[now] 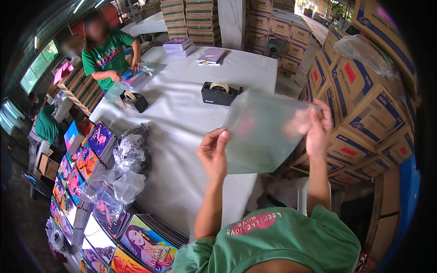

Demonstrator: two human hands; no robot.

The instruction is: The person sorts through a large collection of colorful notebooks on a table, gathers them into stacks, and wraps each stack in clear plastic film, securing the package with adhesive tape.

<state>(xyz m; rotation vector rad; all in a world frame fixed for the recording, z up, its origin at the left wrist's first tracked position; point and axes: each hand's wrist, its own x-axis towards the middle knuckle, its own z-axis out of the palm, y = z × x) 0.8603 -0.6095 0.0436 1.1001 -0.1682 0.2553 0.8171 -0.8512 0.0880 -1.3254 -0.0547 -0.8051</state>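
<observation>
Clear plastic sheet or bag, which of the two unclear. Translucent, grey-green cast, glossy; roughly rectangular. Spread fairly flat, one broad face showing, tilted, right side higher than left. Held up in the air: left edge pinched by left hand, upper right corner by right hand. Lower edge hangs free. Blurred pinkish patches on the face, upper left and near the right corner; reflection or show-through, cannot tell.

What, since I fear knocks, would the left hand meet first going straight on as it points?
Past the clear plastic it pinches, the left hand would probably meet the black tape dispenser, though depth is unclear and it may pass above it.
</observation>
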